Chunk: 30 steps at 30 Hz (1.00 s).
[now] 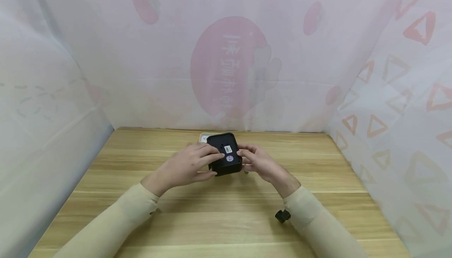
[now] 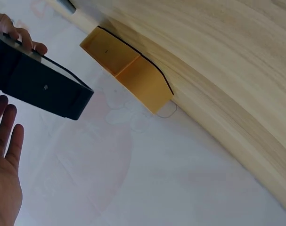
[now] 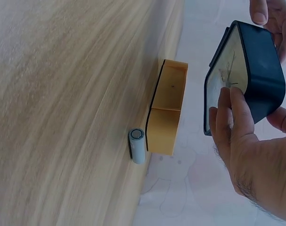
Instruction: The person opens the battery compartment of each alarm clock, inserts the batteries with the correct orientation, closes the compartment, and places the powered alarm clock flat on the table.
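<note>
A black square clock (image 1: 226, 139) is held up above the table, its back with two stickers facing the head camera. My right hand (image 1: 259, 161) grips its right side. In the right wrist view, right-hand fingers (image 3: 234, 110) lie over the pale dial, where clock hands show, and the thumb is behind. My left hand (image 1: 192, 161) touches the back with fairly straight fingertips, its thumb near the lower edge. In the left wrist view this left hand (image 2: 6, 174) shows extended fingers beside the black casing.
An orange two-compartment box (image 3: 168, 110) stands at the table's far edge, mostly hidden behind the clock in the head view. A grey cylindrical battery (image 3: 138, 150) stands next to it. Printed cloth walls (image 1: 169, 93) surround the wooden table (image 1: 219, 226).
</note>
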### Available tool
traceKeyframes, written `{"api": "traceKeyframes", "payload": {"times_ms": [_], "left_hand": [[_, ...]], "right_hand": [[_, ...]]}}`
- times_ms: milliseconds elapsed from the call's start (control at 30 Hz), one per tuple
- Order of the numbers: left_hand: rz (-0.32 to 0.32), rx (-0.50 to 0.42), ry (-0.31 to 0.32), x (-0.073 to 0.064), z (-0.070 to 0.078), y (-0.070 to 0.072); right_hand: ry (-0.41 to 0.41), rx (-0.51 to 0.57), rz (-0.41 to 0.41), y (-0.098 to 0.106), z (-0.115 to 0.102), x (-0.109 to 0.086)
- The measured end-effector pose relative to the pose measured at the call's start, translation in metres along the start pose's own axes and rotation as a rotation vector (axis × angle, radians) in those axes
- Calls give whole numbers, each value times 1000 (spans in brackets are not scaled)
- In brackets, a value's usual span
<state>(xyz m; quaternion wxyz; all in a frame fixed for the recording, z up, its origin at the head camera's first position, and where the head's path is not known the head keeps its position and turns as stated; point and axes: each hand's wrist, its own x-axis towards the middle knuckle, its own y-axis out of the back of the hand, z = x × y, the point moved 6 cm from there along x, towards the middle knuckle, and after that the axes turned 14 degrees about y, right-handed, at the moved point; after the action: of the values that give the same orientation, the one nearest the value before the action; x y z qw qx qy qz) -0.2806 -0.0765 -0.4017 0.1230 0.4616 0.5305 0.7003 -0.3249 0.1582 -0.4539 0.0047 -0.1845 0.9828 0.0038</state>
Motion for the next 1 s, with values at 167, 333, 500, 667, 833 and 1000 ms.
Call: {"api": "traceKeyframes", "payload": {"times_ms": [167,333,500,667,833,1000], "left_hand": [[-78,-78,59,-1,-11,1],[-169,-141,80,-4,-20,-1],[-237,-177,66,-6,-27,-4],[-264,-199,50,-5,-32,-8],[-294,-191,75,-1,-41,-12],[-364,-190,99,0,-49,-22]], "right_hand": [[-14,-41,-5,4,0,-1],[-1,-95,-36,6,-1,-1],[16,-138,-66,8,0,-1],[24,-177,-112,8,1,-1],[17,-222,-158,7,1,-4],[4,-246,-200,2,0,-6]]}}
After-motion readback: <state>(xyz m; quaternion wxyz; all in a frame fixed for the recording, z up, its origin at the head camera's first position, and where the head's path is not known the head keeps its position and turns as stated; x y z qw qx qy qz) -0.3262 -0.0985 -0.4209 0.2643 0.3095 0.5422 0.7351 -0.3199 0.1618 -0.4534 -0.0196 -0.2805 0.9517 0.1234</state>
